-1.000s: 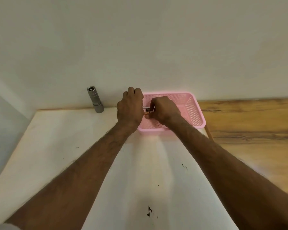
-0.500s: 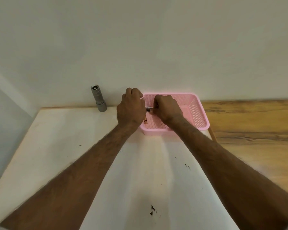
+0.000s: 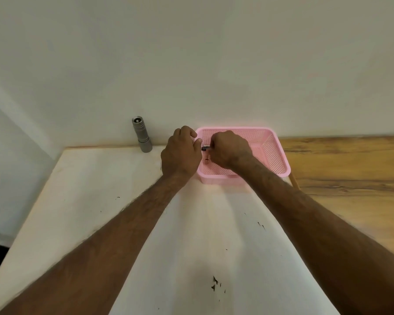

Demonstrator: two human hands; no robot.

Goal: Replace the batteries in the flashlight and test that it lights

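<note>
Little moved: both hands stay at the left end of the pink perforated plastic basket (image 3: 275, 153), far edge of the white surface (image 3: 89, 189). Clenched right hand (image 3: 229, 151) pinches a small dark cylindrical piece (image 3: 204, 148). Curled left hand (image 3: 180, 153) at the basket's left rim; grip cannot be told. Between them, in the basket, a copper-coloured battery (image 3: 206, 160). At the far edge, the grey metal cylindrical flashlight (image 3: 142, 135) stands on end by the wall, left of the basket, untouched.

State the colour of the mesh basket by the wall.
The mesh basket is pink, seen best in the head view.
</note>
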